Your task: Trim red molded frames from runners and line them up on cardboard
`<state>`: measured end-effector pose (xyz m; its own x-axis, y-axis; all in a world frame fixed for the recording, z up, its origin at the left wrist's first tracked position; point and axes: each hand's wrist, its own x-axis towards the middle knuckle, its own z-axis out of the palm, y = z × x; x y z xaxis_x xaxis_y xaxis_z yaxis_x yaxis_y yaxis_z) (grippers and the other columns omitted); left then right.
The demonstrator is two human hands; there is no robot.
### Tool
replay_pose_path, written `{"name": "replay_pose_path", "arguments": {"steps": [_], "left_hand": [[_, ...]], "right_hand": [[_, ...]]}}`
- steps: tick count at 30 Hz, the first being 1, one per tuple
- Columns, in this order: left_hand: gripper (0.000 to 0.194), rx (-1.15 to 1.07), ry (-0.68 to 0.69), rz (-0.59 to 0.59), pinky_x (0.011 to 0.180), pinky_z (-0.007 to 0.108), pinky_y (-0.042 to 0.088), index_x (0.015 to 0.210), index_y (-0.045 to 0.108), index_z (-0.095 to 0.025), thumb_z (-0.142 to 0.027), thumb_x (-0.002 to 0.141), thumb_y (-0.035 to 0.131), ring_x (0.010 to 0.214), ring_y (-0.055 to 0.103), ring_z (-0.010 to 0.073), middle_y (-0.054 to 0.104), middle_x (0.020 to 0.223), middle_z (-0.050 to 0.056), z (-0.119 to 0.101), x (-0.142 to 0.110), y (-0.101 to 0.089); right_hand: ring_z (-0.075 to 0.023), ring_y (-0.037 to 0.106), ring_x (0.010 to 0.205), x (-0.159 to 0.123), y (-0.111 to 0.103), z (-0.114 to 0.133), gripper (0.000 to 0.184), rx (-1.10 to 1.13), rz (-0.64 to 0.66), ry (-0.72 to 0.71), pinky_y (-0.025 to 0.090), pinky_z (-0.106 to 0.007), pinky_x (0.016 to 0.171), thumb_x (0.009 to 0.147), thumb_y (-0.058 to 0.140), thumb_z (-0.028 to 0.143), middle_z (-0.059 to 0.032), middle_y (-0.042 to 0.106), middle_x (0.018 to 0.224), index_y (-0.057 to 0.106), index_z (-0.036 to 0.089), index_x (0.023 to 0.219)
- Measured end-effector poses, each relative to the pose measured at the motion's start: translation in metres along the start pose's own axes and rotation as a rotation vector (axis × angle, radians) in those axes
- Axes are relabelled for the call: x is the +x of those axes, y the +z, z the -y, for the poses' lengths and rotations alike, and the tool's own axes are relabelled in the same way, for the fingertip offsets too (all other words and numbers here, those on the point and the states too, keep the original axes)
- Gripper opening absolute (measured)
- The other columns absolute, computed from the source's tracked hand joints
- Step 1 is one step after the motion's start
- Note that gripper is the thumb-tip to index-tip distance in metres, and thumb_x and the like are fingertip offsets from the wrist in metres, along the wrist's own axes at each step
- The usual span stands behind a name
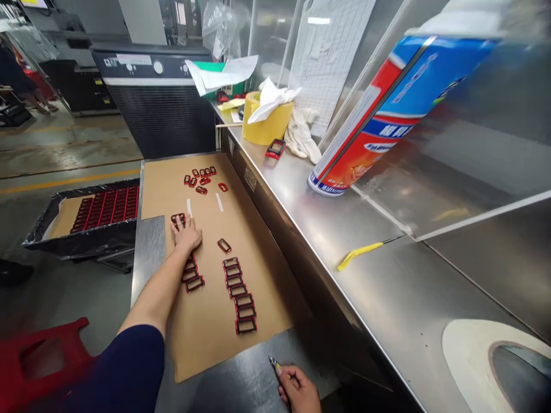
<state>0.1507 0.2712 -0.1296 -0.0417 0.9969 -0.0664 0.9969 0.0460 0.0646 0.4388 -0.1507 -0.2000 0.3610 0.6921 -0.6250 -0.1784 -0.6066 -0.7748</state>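
- The right hand (299, 390) is curled, pinching a small pointed tool (275, 365) with a yellow grip, just beside the lower edge of the brown cardboard sheet (202, 338).
- A red plastic stool (43, 361) stands on the floor at near left.
- The left hand (186, 234) lies palm down on that sheet, fingers together over a red-and-black rectangular frame (178, 218).
- More frames (241, 298) lie in short columns beside it, with a loose cluster (200, 179) farther up. The sheet lies on a stainless steel desk (400, 298).
- Left of the desk, a black-lined crate (81, 229) holds rows of red frames.
- Farther along the desk stand a yellow-handled scraper (359, 255), a blue-and-red aerosol can (387, 115) and a roll of yellow tape (267, 117).
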Motion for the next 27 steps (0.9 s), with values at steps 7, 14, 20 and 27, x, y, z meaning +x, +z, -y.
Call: {"name": "replay_pose_path", "arguments": {"steps": [7, 14, 20, 27], "left_hand": [[0.068, 0.025, 0.293, -0.088, 0.119, 0.058, -0.017, 0.149, 0.043, -0.011, -0.049, 0.092, 0.041, 0.152, -0.009, 0.0359, 0.021, 0.164, 0.01, -0.02, -0.139, 0.018], [0.062, 0.05, 0.223, -0.022, 0.121, 0.054, -0.014, 0.149, 0.043, -0.01, -0.031, 0.091, 0.041, 0.153, 0.011, 0.0317, 0.028, 0.161, 0.013, 0.002, -0.14, 0.026], [0.062, 0.008, 0.264, -0.038, 0.119, 0.06, -0.012, 0.148, 0.042, -0.006, -0.025, 0.089, 0.042, 0.153, 0.006, 0.0356, 0.027, 0.161, 0.018, -0.001, -0.132, 0.017], [0.057, -0.238, 0.528, 0.168, 0.123, 0.044, 0.01, 0.139, 0.054, -0.02, -0.005, 0.084, 0.045, 0.151, 0.021, 0.0239, 0.043, 0.155, 0.007, -0.059, -0.072, -0.011]], "right_hand": [[-0.0165, 0.05, 0.055, -0.005, 0.0, 0.004, 0.07, -0.035, 0.005, 0.009, 0.041, -0.023, 0.052, 0.052, 0.075, 0.08, -0.0027, 0.051, 0.056, 0.069, 0.014, 0.071], [-0.0155, 0.047, 0.053, -0.001, -0.001, 0.0, 0.071, -0.046, 0.037, -0.055, 0.037, -0.022, 0.051, 0.056, 0.073, 0.081, -0.0025, 0.051, 0.055, 0.066, 0.013, 0.073], [-0.0145, 0.046, 0.052, -0.003, 0.001, 0.004, 0.07, -0.042, 0.033, -0.091, 0.036, -0.021, 0.051, 0.059, 0.072, 0.08, -0.0032, 0.053, 0.054, 0.066, 0.012, 0.073], [-0.0131, 0.044, 0.048, -0.007, 0.003, 0.01, 0.075, -0.051, 0.011, -0.116, 0.031, -0.021, 0.048, 0.055, 0.07, 0.084, -0.0038, 0.052, 0.052, 0.063, 0.011, 0.071]]}}
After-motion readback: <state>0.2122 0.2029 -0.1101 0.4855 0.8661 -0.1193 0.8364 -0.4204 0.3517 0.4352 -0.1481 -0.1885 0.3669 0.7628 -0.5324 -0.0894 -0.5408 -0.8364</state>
